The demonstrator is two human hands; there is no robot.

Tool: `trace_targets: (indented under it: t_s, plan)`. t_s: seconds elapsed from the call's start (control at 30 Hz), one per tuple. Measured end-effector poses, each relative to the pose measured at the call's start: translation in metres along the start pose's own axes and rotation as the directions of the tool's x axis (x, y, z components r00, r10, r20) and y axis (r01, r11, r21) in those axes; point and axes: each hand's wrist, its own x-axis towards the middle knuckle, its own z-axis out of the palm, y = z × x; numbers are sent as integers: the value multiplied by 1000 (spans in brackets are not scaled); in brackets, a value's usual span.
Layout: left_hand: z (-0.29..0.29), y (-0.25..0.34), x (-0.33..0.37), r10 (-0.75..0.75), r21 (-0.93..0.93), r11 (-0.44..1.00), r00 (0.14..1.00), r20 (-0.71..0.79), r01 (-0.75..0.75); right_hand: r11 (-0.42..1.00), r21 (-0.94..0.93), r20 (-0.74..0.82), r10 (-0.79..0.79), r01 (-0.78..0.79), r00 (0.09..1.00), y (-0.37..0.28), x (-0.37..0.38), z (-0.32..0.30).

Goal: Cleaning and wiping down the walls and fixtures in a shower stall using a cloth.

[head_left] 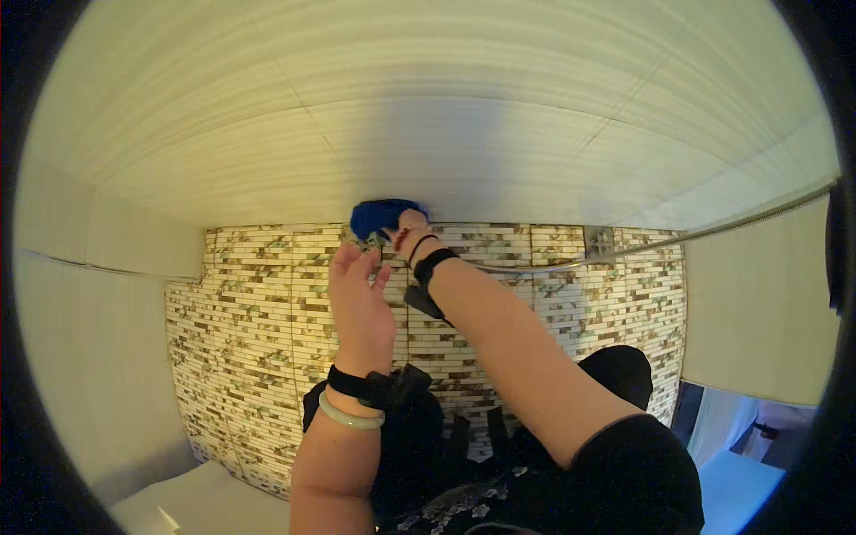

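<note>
The right hand (411, 223) grasps a bunched deep-blue cloth (378, 217) where the pale tiled wall (428, 152) meets the brown-and-white mosaic floor (241, 330); whether the half-curled left hand (363, 303) nearby grips anything, I cannot tell.

The blue cloth (376, 217) looks matt, the hose (767, 213) shiny metal.

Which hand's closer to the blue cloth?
Right. The right hand is on the blue cloth; the left hand is just below it in the picture.

Pale tiled wall (553, 152), mosaic-patterned floor (250, 330)
</note>
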Motion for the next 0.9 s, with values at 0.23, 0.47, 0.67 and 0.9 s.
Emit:
trace_targets:
  t_s: [0.23, 0.47, 0.67, 0.9]
  plan:
    - [23, -19, 3, -67, -44, 997, 995, 71, 71, 998, 1, 59, -70, 70, 996, 81, 53, 14]
    - [23, -30, 8, -162, -26, 986, 984, 80, 164, 997, -40, -122, -75, 71, 990, 203, -8, -31]
    - [39, -48, 11, -204, -20, 977, 964, 171, 211, 995, -96, -373, -23, -14, 928, 294, -91, -105]
    - [30, -66, 20, -215, 33, 977, 963, 163, 213, 959, 281, -354, 126, -23, 927, 199, -145, -153]
